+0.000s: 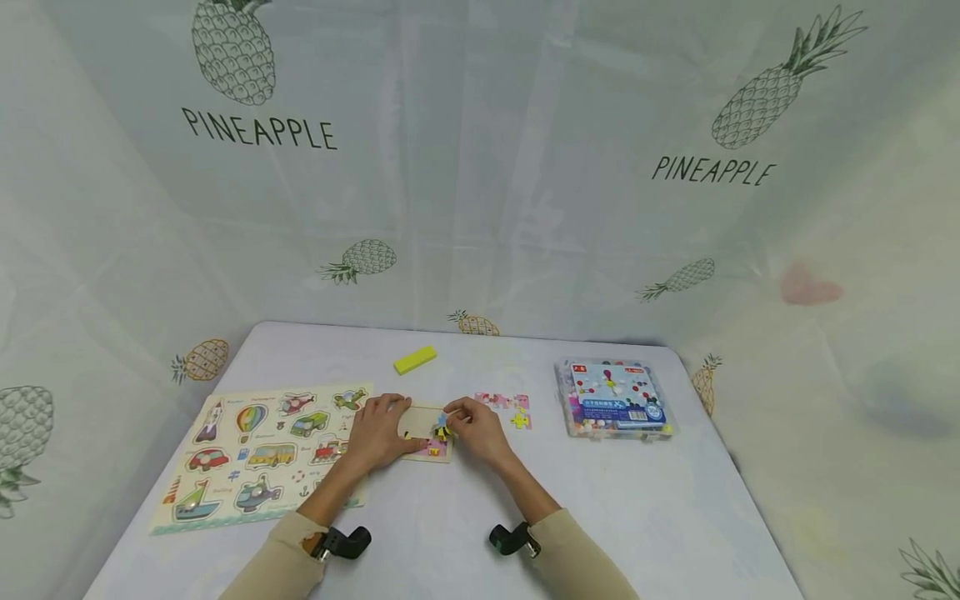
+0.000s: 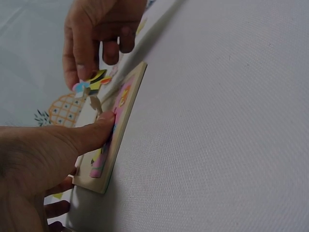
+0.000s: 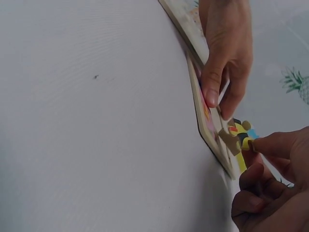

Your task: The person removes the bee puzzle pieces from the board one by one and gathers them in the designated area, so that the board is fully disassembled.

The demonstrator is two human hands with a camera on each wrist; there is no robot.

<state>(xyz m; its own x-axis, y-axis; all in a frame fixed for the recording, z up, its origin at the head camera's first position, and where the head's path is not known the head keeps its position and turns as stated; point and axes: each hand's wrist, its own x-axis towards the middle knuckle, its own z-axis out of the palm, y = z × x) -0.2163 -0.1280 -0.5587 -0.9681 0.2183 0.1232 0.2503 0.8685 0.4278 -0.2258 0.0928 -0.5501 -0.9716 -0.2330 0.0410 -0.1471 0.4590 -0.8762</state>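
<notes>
Head view: right hand (image 1: 478,430) pinches a bee jigsaw piece (image 1: 442,432); unclenched left hand (image 1: 379,435) slipping could skew the wooden tray (image 1: 422,420).

In front of you, a pale grey-green fabric curtain (image 1: 480,192) hangs behind and along both sides of a white table (image 1: 637,517). It is printed with outlined pineapples (image 1: 234,58), some orange, and a reddish heart (image 1: 810,287) on your right. The lighting is soft.

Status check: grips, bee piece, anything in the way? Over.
Right grip pinches bee piece, tilted above board. Left grip rests on board, thumb possibly in the way. Loose pieces lie right, apart.
</notes>
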